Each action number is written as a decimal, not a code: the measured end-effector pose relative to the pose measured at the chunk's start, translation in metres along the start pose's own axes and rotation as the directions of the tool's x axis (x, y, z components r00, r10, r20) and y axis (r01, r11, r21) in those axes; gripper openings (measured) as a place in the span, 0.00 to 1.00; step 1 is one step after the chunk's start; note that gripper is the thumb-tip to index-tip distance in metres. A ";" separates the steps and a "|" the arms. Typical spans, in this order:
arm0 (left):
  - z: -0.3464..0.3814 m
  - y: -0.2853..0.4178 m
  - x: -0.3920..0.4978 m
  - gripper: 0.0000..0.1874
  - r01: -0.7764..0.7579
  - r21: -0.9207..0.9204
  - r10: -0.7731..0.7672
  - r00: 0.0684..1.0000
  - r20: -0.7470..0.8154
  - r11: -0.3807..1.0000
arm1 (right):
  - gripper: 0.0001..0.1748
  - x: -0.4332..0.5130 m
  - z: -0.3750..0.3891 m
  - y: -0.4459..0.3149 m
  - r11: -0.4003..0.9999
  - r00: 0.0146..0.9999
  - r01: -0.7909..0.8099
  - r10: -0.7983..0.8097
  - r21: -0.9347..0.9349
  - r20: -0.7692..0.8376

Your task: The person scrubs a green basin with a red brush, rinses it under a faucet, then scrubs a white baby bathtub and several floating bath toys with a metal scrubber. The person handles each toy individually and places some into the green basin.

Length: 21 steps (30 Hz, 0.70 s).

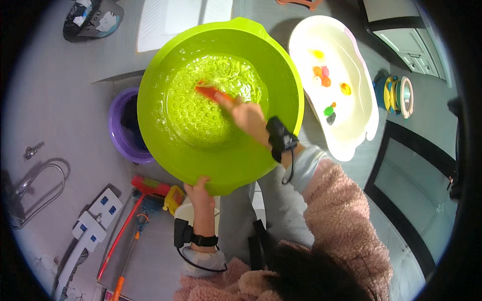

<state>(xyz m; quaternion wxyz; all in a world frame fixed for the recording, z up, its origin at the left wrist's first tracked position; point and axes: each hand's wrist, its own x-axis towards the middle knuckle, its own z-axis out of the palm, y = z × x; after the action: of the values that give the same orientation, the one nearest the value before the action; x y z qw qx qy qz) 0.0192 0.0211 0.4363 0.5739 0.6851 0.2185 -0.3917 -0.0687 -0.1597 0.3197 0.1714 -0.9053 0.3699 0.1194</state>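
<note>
A large lime-green plastic basin (pixel 222 165) with a studded bottom is before me, tilted so I look into it. Shallow rippling water (pixel 199 124) covers its bottom. My right hand (pixel 248 116) reaches in over the right side and grips a red-orange tool (pixel 209 92), perhaps a brush; its far end is blurred at the water. With its fingers over the near rim, my left hand (pixel 201 195) holds the basin, the thumb side inward. A black strapped device sits on each wrist.
On the right stands a white baby bathtub (pixel 357 101) with several small colourful toys. A purple bucket (pixel 122 143) with dark contents is partly hidden on the left. A red-handled broom or squeegee (pixel 120 237) and an orange-handled mop (pixel 128 259) lean nearby. Stair-like wall fixtures are left.
</note>
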 end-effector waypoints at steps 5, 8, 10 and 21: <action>-0.003 -0.042 -0.012 0.25 0.010 -0.033 -0.009 1.000 0.021 0.999 | 0.38 -0.048 0.030 0.074 0.925 0.971 -0.239 0.218 -0.294 -0.103; 0.012 -0.078 -0.018 0.25 -0.121 0.009 0.120 0.991 0.060 0.993 | 0.27 -0.101 0.035 0.062 0.963 0.936 -0.265 0.268 -0.042 0.230; 0.021 -0.096 -0.022 0.25 -0.131 -0.006 0.132 0.991 0.039 0.991 | 0.22 -0.135 0.030 0.038 0.971 0.955 -0.189 0.147 0.145 0.259; 0.024 -0.148 -0.043 0.25 -0.239 -0.073 0.243 0.968 0.061 0.968 | 0.21 -0.147 0.005 0.144 0.998 0.945 -0.029 0.011 0.050 0.326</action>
<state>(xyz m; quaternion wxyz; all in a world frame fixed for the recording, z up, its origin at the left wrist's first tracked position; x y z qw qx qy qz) -0.1247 0.0408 0.3785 0.6464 0.6736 0.1262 -0.3354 -0.2740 -0.1617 0.3331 0.2532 -0.8644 0.3489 0.2590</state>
